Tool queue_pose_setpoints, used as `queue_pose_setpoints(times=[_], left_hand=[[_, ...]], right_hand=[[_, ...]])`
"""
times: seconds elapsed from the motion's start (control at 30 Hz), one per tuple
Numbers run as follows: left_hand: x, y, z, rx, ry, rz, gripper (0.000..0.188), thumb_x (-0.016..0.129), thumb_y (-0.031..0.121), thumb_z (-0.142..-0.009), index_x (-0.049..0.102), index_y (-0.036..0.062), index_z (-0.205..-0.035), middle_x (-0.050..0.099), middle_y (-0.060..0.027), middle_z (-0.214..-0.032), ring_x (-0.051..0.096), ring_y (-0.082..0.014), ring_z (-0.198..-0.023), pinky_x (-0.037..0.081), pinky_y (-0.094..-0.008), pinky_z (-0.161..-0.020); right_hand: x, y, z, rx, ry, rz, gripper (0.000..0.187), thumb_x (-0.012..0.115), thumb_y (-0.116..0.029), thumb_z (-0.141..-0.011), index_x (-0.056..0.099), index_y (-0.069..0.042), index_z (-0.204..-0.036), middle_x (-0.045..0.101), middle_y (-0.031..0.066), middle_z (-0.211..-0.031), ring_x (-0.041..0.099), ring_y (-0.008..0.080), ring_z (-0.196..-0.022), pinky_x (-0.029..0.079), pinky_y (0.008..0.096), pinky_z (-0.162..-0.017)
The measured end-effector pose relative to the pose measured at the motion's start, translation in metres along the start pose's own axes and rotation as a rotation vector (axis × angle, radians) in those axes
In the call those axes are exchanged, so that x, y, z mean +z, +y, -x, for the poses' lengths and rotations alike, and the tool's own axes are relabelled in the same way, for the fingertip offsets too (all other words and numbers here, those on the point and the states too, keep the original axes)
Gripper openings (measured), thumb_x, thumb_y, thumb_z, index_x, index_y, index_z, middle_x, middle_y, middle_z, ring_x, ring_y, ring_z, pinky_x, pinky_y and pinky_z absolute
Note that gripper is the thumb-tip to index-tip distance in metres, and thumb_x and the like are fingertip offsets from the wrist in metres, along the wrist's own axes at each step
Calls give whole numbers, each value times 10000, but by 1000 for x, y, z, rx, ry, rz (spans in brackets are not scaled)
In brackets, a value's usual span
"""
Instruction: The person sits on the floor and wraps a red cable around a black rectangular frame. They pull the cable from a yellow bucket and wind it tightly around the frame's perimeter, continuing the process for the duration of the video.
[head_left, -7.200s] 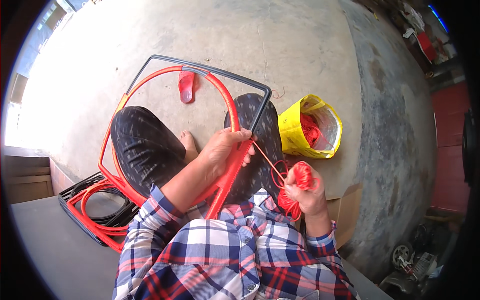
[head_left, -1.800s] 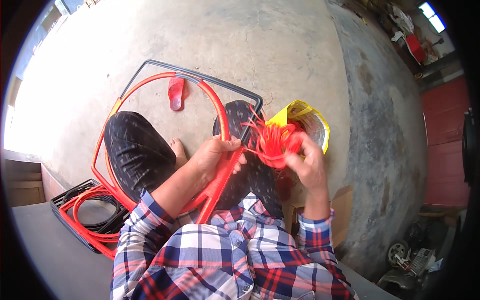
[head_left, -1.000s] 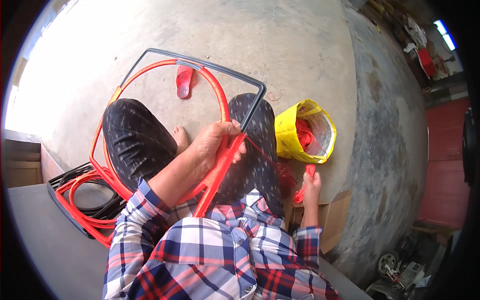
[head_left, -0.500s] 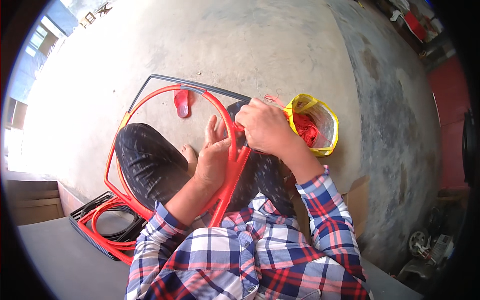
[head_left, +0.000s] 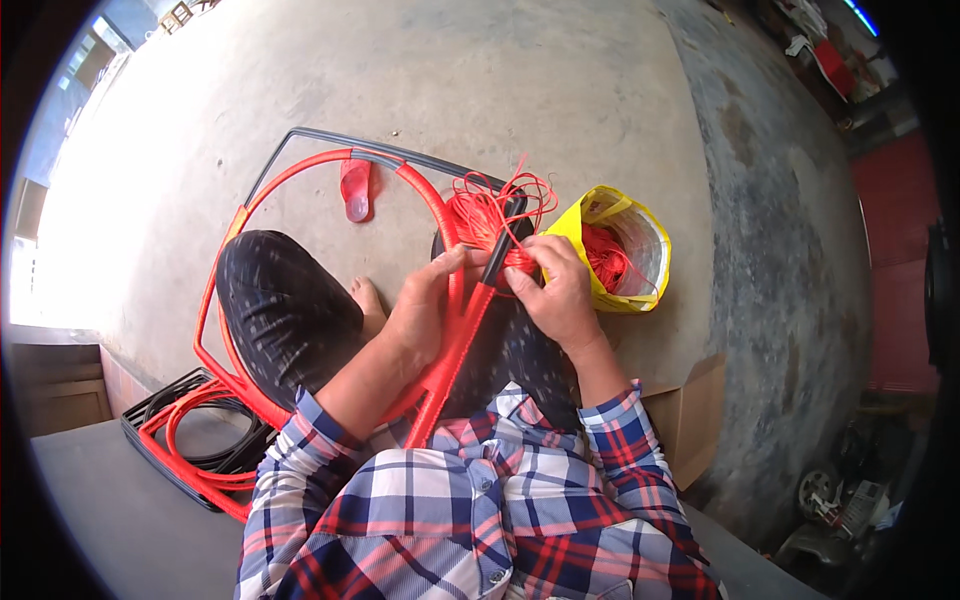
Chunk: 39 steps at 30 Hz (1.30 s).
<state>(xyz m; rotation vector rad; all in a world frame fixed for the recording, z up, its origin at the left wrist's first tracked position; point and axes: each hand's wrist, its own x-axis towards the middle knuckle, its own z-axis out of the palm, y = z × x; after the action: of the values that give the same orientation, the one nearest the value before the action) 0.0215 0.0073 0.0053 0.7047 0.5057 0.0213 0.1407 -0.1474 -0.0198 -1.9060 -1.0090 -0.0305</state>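
Note:
Across my lap rests a black metal frame [head_left: 420, 160] with a ring [head_left: 432, 198] inside it, both largely wrapped in red cord. My left hand [head_left: 415, 315] is closed round the ring's right side, where it meets the frame's wrapped bar [head_left: 462, 350]; some of its fingertips are hidden behind. A loose, tangled bundle of red cord [head_left: 478, 212] spreads behind and over the bar's bare black part. My right hand [head_left: 563, 298] pinches the gathered end of this bundle, just right of the bar.
Right of my knee a yellow bag [head_left: 568, 228] stands open with more red cord [head_left: 603, 258] inside. A red slipper [head_left: 355, 192] lies on the concrete floor. More frames and rings [head_left: 190, 478] lie on the grey seat at my left. Cardboard [head_left: 700, 408] is by my right side.
The red cord bundle now shows beside the bar, where little of it was visible. My right hand has moved lower and slightly right. My left fingers, spread before, now close round the ring.

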Motion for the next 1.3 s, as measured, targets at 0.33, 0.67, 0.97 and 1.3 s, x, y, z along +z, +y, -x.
queue_pose_setpoints(times=[0.33,0.67,0.97,1.3], left_hand=[[-2,5,-1,-201,36,-169,115,591,157,-960,573,45,-982,680,-136,-817,665,-197,-656,559,-337,-613],[-3,0,-3,-225,38,-195,140,576,168,-987,581,29,-998,679,-126,-771,656,-196,-607,550,-303,-554],[-11,2,-4,-206,61,-179,143,570,174,-994,574,31,-1004,682,-127,-793,658,-196,-616,539,-306,-548],[-5,2,-4,-213,32,-169,208,567,193,-998,612,-5,-1044,681,-117,-777,652,-184,-604,537,-287,-554]], right_hand=[[-46,5,31,357,22,-1301,196,577,-122,-791,567,-32,-966,667,188,-1049,642,289,-991,463,443,-983],[-18,-21,40,412,199,-798,278,589,-31,-924,617,43,-1190,655,100,-1126,607,166,-1024,438,314,-979],[-166,-35,63,52,347,-1171,316,521,-119,-992,532,1,-1285,557,11,-795,485,93,-563,477,303,-613],[-8,-38,35,401,-120,-260,100,605,-67,-941,558,-33,-1022,620,23,-749,584,94,-631,478,245,-572]])
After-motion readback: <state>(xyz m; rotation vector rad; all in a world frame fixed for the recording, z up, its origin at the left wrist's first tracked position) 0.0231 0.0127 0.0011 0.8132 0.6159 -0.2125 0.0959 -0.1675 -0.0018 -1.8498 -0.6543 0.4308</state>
